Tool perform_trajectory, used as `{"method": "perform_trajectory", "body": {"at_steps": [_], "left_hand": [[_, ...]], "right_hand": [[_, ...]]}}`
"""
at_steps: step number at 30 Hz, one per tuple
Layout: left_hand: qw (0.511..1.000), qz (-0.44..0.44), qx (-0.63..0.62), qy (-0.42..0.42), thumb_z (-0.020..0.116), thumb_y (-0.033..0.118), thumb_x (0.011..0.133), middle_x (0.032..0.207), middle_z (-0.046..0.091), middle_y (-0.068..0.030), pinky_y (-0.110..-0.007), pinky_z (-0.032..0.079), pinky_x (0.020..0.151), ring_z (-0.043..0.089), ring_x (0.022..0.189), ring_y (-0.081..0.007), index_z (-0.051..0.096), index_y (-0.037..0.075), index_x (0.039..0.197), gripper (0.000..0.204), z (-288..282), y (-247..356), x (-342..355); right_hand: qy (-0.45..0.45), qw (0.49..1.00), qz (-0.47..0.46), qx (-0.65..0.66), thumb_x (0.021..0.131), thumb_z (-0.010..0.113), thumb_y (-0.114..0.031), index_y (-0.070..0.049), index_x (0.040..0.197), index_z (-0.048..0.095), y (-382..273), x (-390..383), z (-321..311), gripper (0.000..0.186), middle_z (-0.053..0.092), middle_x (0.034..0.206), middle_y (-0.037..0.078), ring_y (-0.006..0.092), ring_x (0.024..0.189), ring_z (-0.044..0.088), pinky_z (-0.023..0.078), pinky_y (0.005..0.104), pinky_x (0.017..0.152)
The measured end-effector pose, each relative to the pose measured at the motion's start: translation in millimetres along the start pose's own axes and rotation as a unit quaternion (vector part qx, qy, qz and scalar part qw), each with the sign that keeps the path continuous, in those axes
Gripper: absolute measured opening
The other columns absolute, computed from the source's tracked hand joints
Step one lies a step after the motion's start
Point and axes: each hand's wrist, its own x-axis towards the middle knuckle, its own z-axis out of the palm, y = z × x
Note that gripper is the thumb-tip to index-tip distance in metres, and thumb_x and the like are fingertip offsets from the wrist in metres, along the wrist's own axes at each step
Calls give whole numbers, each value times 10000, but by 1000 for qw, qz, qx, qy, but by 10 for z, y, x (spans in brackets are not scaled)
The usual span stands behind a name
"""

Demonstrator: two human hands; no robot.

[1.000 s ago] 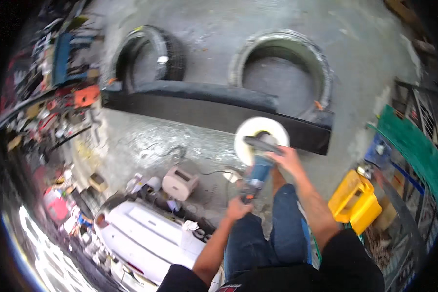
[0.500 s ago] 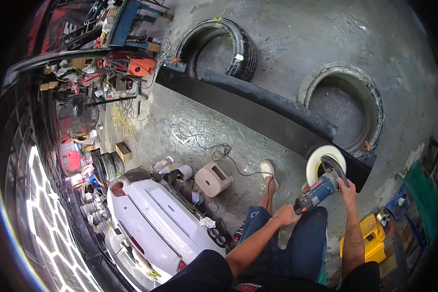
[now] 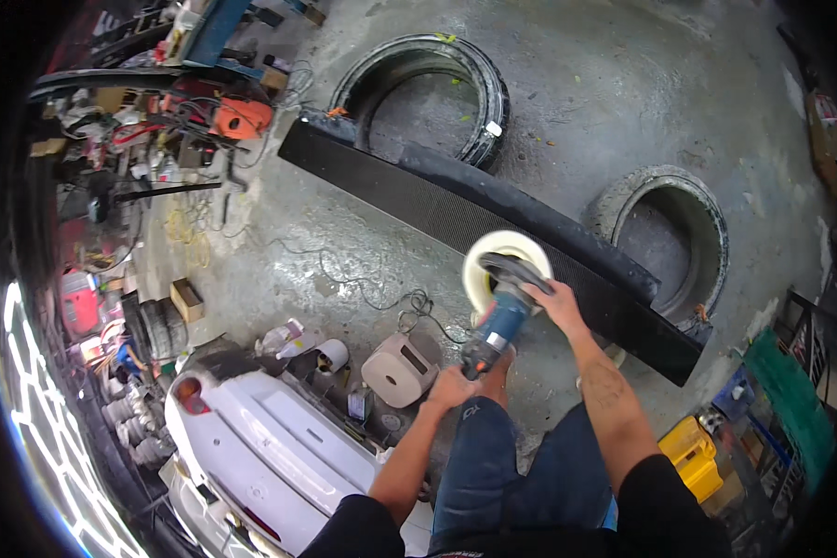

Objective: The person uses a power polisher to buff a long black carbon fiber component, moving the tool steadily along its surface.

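Observation:
Both my hands hold a blue power polisher [image 3: 502, 321] with a round cream pad [image 3: 477, 285] on its head. My left hand [image 3: 452, 386] is closed round the rear handle. Toward the front, my right hand [image 3: 553, 303] grips the black curved handle by the pad. The pad overlaps the near edge of a long dark panel [image 3: 409, 200] with a fine woven pattern; whether it presses on the surface I cannot tell. That panel slants across the view, propped over two upturned tyres, a left one [image 3: 488, 88] and a right one [image 3: 716, 209].
A beige stool [image 3: 400, 370] stands left of my legs, with a power cord [image 3: 353, 296] trailing on the floor. Beyond it is a white car bumper [image 3: 279, 442]. Yellow plastic [image 3: 690, 458] lies at the lower right. Clutter and an orange machine [image 3: 242, 118] line the left side.
The polisher, with both hands on it, has moved left along the panel from near its right end toward the middle. My view has shifted too.

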Motion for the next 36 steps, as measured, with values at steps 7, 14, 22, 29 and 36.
{"method": "perform_trajectory", "body": {"at_steps": [7, 14, 22, 29, 36], "left_hand": [[991, -21, 11, 131, 742, 376, 712, 802, 657, -274, -443, 506, 705, 657, 753, -376, 623, -99, 907, 527, -1360, -993, 474], [969, 83, -93, 211, 722, 292, 722, 758, 641, -258, -452, 494, 638, 629, 674, -406, 570, -82, 840, 421, -1474, -1482, 972], [998, 24, -43, -29, 737, 343, 681, 819, 648, -293, -490, 514, 736, 643, 815, -454, 558, -77, 1014, 565, -516, -1425, 428], [977, 79, 107, -167, 745, 406, 710, 957, 666, -269, -471, 526, 830, 654, 920, -414, 526, -3, 1152, 640, 17, -1099, 374], [990, 56, 111, -61, 774, 350, 686, 929, 664, -266, -493, 509, 814, 641, 915, -434, 528, 11, 1121, 604, -328, -1460, 436]], "right_hand": [[-66, 996, -46, -35, 718, 784, -528, -6, 1065, 690, -891, 1018, 1753, 634, 703, 978, 150, 212, 907, 660, 498, 358, 836], [-76, 989, -122, -29, 732, 768, -510, 47, 1110, 647, -1057, 1355, 2285, 684, 664, 1054, 234, 283, 996, 650, 485, 364, 869], [7, 991, 42, -126, 745, 792, -423, -8, 1129, 653, -290, -57, 1371, 582, 680, 1052, 150, 226, 967, 645, 489, 350, 859], [79, 982, 148, -89, 808, 771, -351, -11, 924, 681, 295, -885, 572, 370, 576, 707, -26, 75, 687, 525, 441, 261, 635], [-18, 995, 56, -86, 773, 757, -484, -27, 1122, 671, -113, -423, 1093, 582, 708, 962, 113, 181, 891, 654, 497, 337, 811]]}}
